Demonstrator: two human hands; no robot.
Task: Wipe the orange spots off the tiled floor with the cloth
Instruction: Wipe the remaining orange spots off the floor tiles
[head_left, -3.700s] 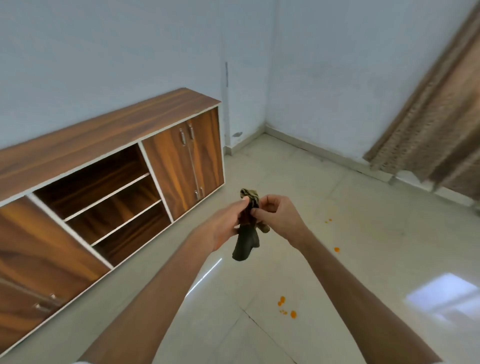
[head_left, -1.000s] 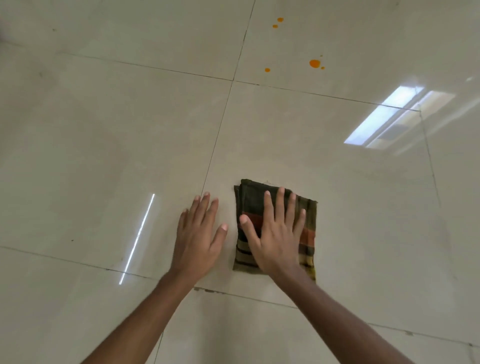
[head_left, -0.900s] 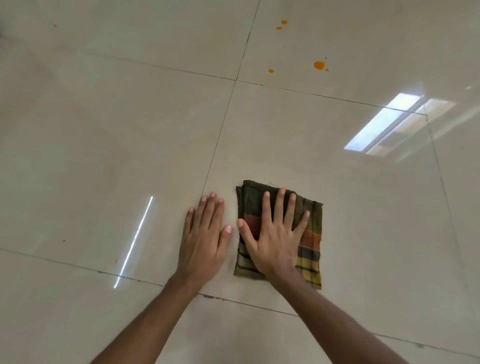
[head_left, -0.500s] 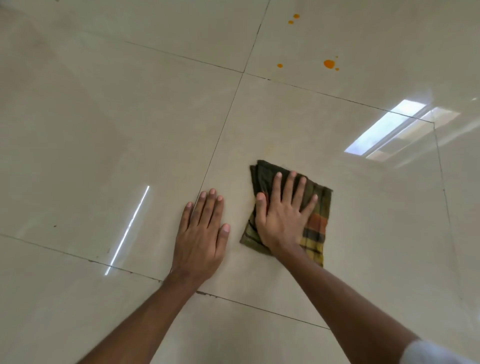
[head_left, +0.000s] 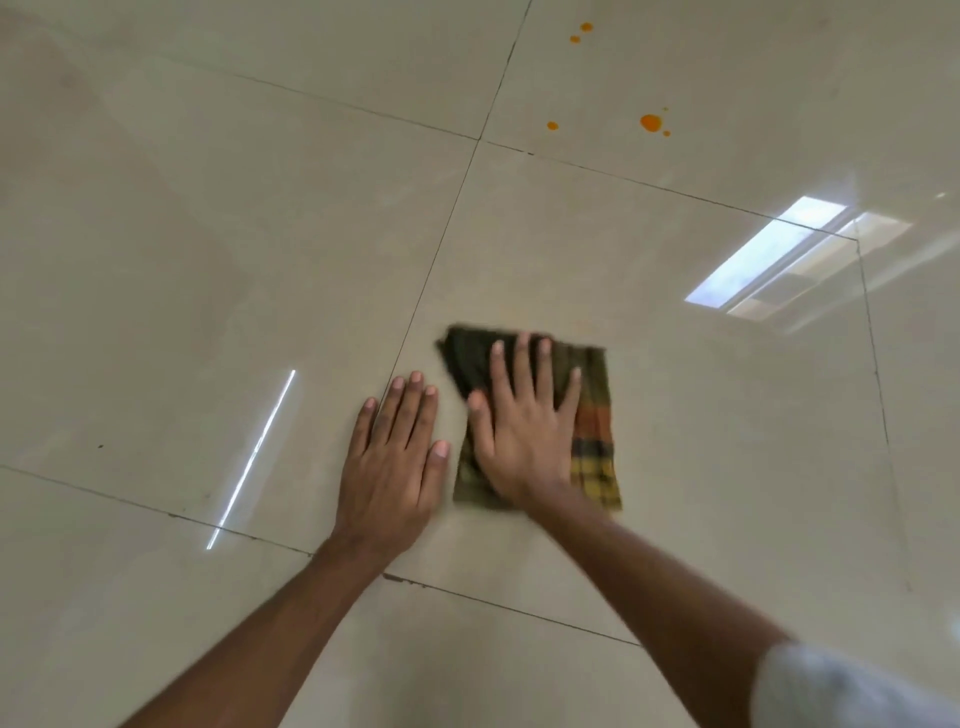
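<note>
A folded dark green cloth with orange and yellow stripes lies flat on the glossy beige tiled floor. My right hand presses down on it with the palm flat and fingers spread; hand and cloth are blurred by motion. Just left of the cloth, my left hand rests flat on the bare tile, holding nothing. Orange spots sit on the tile beyond the far grout line: a large one, a smaller one and a pair farther off. The tile around the cloth shows no orange.
Dark grout lines cross the floor. A bright window reflection lies on the tile to the right, and a thin streak of light to the left. No furniture is in view.
Earlier I stood holding the bunched cloth in both hands. In the last second my right hand has rubbed the flat cloth forward-right, then back left. My left hand has stayed planted.
</note>
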